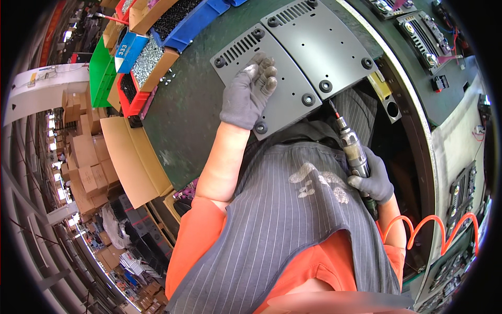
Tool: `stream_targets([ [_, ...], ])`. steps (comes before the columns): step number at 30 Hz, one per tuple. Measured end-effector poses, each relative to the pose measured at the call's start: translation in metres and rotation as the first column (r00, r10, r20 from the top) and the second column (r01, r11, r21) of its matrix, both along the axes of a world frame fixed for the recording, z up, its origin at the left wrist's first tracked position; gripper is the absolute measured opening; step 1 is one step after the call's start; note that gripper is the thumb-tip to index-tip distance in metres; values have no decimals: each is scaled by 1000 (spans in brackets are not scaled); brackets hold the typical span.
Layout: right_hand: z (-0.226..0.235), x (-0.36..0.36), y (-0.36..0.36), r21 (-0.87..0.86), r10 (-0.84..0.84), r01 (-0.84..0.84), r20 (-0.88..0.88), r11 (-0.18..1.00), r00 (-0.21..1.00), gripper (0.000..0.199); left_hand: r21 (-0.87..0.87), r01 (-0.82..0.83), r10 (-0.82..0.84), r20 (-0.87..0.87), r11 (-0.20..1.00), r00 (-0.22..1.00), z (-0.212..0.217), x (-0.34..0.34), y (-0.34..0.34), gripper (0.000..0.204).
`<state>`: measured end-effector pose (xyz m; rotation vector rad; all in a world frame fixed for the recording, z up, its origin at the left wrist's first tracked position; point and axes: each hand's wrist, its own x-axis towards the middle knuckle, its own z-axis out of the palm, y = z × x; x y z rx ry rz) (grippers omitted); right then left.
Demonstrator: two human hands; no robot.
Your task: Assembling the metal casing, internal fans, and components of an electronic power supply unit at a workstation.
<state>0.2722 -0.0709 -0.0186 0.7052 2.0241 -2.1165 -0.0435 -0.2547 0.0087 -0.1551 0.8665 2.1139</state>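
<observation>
Two grey metal covers, the left cover and the right cover, lie side by side on the bench in front of me. Each has slots along its far edge and black round feet at its corners. My left hand, in a grey glove, rests over the left cover with its fingers curled in; whatever they hold is hidden. My right hand, also gloved, wraps around a pneumatic screwdriver. The driver's bit points at the near corner of the right cover, beside a black foot.
Bins and cardboard boxes of screws, including a blue bin and a red bin, stand at the far left of the green bench. A coiled orange air hose hangs at right. Beyond the metal rail lie electronic assemblies.
</observation>
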Motion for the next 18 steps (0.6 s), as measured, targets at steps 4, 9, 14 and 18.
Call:
stream_targets([
  [4, 2, -4, -2, -34, -19, 19, -8, 999, 1000, 83, -39, 16, -19, -81, 999, 997, -5, 1, -1, 32],
  [9, 7, -7, 3, 84, 48, -49, 4, 995, 999, 78, 23, 45, -44, -72, 999, 996, -6, 2, 1, 32],
  [14, 8, -12, 10, 129, 76, -73, -17, 989, 997, 76, 84, 67, -60, -89, 994, 994, -5, 3, 1, 30],
  [18, 9, -13, 15, 124, 110, -111, 12, 986, 994, 77, 21, 94, -91, -117, 995, 989, -4, 4, 4, 31],
])
